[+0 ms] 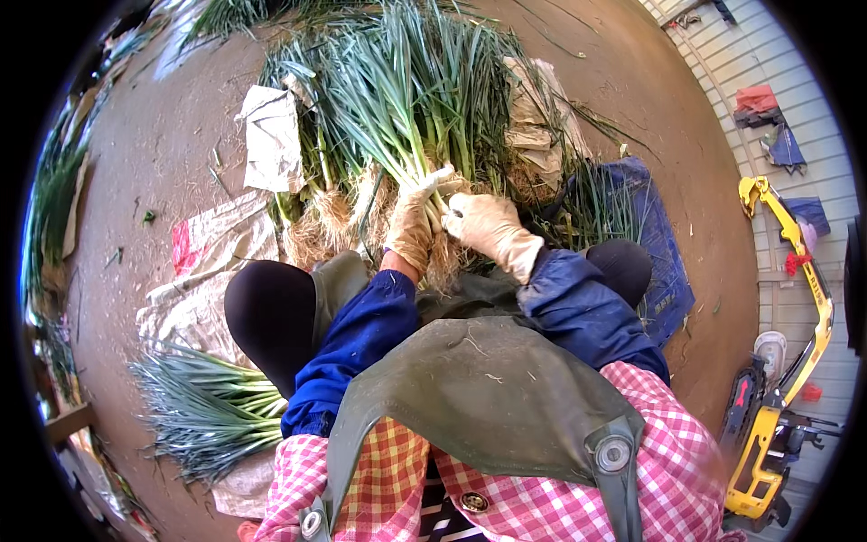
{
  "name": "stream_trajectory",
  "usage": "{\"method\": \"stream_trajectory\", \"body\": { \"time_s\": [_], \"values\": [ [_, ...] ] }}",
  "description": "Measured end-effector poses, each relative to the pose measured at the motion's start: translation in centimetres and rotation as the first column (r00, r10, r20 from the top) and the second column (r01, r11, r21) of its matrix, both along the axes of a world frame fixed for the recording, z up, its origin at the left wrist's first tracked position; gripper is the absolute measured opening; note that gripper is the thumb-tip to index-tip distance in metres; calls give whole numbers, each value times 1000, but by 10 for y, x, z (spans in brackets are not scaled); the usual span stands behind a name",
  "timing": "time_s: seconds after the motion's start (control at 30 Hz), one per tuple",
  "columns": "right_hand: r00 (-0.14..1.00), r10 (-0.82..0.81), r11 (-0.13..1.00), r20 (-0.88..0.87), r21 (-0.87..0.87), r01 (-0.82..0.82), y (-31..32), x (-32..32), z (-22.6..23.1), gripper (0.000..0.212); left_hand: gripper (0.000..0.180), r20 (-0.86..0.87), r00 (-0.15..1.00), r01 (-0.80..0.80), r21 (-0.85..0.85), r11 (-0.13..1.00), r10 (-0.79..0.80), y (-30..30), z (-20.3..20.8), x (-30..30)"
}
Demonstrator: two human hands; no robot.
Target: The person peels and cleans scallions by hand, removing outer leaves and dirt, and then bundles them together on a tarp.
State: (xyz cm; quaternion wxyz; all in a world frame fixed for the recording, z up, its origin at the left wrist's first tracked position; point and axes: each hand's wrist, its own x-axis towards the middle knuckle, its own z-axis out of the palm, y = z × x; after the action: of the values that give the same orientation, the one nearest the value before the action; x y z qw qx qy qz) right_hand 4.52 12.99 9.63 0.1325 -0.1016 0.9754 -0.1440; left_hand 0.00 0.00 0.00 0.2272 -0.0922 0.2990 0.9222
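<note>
In front of me lies a big heap of green onions point(388, 81), long green leaves pointing away and pale, hairy roots toward me. My left hand point(411, 224), in a tan work glove, is closed around the white stalks of a few green onions point(432, 194) at the near side of the heap. From the right my gloved right hand point(492, 233) meets them, its fingers curled in on the same stalks just above the roots. Shaggy roots point(442, 262) hang below my hands. Part of the stalks is hidden by the gloves.
A bundle of green onions with clean white stems point(217, 406) lies on sacking at my left. Pale sacks point(226, 239) spread left of my knee, a blue sack point(664, 262) right. A yellow mini excavator point(763, 461) stands by the metal wall at right. More onions point(50, 208) line the far left.
</note>
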Motion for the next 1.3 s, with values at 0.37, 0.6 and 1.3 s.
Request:
{"method": "stream_trajectory", "body": {
  "time_s": [0.37, 0.6, 1.3],
  "values": [
    [738, -417, 486, 531, -555, 675, 38, -9, -59, 19, 36, -105, 985, -129, 86, 988, 137, -20, 23, 19],
    [604, -658, -51, 450, -827, 561, 164, -75, -87, 27, 43, -8, 995, -102, 70, 992, 103, 3, 28, 18],
    [912, 310, 798, -270, -448, -403, 8, -18, -121, 37, 40, 120, 985, -149, 208, 967, 126, 9, 9, 23]
  ]
}}
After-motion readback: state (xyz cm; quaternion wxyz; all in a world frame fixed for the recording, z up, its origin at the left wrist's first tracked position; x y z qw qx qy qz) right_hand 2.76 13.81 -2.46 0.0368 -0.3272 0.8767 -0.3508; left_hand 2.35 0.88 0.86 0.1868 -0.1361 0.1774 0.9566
